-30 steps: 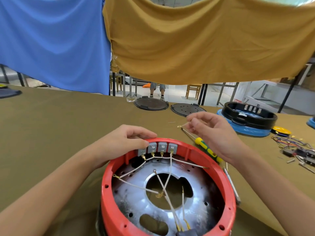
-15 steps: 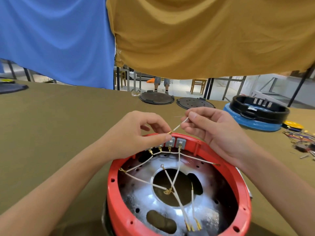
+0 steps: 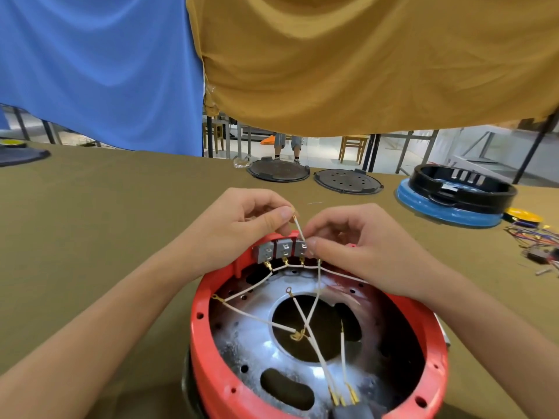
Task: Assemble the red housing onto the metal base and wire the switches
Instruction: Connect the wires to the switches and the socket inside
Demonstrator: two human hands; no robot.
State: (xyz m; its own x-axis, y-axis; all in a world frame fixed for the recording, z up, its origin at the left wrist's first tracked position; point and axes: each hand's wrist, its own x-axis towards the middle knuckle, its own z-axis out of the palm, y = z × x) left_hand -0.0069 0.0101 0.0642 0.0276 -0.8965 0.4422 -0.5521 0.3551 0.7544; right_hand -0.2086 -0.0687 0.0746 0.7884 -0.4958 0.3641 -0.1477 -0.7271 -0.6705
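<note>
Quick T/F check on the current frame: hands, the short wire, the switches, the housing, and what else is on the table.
1. The left hand pinches the upper end of a short white wire. True.
2. The right hand lies flat on the table, away from the red housing. False: its fingers are at the rightmost switch on the housing rim.
3. The grey switches sit at the far rim of the red housing. True.
4. A black ring sits on a blue base at the far right of the table. True.
5. The metal base inside the housing has no wires over it. False: several white wires cross it.
</note>
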